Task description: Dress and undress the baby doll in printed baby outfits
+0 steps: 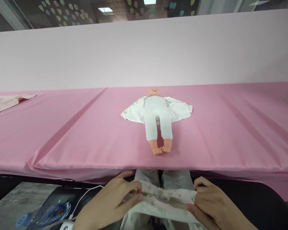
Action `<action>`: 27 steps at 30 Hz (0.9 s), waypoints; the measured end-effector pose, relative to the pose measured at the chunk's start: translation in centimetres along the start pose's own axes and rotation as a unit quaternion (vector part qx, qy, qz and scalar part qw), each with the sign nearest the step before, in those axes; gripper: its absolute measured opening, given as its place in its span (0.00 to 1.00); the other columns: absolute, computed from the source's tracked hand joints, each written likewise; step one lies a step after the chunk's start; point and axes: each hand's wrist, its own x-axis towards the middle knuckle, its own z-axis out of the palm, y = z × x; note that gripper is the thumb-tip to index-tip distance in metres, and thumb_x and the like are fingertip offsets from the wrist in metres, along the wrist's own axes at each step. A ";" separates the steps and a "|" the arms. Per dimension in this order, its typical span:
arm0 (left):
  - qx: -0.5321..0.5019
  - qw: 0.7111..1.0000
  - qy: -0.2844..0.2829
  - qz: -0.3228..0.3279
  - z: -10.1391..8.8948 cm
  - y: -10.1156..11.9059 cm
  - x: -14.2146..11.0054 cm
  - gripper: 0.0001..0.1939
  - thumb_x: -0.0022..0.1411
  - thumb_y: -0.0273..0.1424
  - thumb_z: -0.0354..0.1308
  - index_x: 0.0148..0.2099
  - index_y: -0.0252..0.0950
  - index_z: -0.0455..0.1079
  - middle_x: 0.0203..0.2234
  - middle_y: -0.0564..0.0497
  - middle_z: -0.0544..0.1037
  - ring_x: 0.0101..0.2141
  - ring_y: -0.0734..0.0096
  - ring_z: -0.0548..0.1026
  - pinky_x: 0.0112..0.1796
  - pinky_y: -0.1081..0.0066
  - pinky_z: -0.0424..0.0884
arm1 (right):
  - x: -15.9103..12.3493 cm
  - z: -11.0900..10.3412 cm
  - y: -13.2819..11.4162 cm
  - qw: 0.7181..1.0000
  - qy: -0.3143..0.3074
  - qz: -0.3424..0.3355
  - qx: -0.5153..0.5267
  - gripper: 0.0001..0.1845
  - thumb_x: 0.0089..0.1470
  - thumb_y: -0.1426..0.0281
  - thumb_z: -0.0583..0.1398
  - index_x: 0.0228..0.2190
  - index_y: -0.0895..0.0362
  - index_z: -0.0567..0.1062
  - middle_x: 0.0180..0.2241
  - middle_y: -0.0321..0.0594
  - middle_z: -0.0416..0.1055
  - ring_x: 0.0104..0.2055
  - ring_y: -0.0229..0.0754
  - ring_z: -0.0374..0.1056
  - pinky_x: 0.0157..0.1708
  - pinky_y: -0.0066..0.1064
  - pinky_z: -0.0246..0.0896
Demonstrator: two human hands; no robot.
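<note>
Low in the view, above my lap, a white baby garment [168, 210] with a faint print is stretched sideways, its band-like opening facing up. My left hand [110, 201] pinches its left edge between thumb and fingers. At the other edge, my right hand [213, 204] grips the fabric with curled fingers. The lower part of the garment runs out of view. Beyond my hands, a baby doll [157, 107] in white leggings lies on its back, feet towards me. Under it a white baby top [181, 110] is spread, sleeves out to both sides.
A pink cloth [86, 127] covers the table, with a white panel [144, 54] behind it. At far left lies a pale folded cloth [4, 102]. A plastic bottle [48, 214] and a white cable [83, 198] are beside my left arm.
</note>
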 end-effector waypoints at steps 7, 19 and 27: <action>0.024 0.998 0.018 -0.054 2.3 -0.1 0.5 0.07 0.60 0.33 0.55 0.31 0.37 0.69 0.26 0.55 0.75 0.33 0.68 0.74 0.58 0.53 0.49 | -0.3 1.0 0.3 0.998 0.015 0.026 -0.051 0.19 0.61 0.74 0.50 0.20 0.55 0.68 0.19 0.32 0.62 0.25 0.37 0.56 0.36 0.34 0.53; -0.094 0.989 0.065 0.092 1.9 2.5 -2.7 0.09 0.58 0.37 0.57 0.29 0.37 0.66 0.27 0.53 0.75 0.32 0.70 0.72 0.56 0.56 0.57 | -4.1 3.6 -1.0 0.989 -0.053 0.125 -0.055 0.10 0.56 0.75 0.51 0.25 0.56 0.67 0.27 0.37 0.67 0.32 0.44 0.65 0.39 0.43 0.63; -0.286 0.919 0.167 0.215 3.1 0.0 -2.5 0.21 0.59 0.47 0.51 0.24 0.37 0.55 0.17 0.53 0.64 0.24 0.71 0.67 0.26 0.72 0.65 | -4.0 0.4 -1.5 0.964 -0.035 -0.014 0.262 0.21 0.59 0.53 0.50 0.24 0.54 0.67 0.22 0.32 0.68 0.26 0.34 0.67 0.48 0.32 0.65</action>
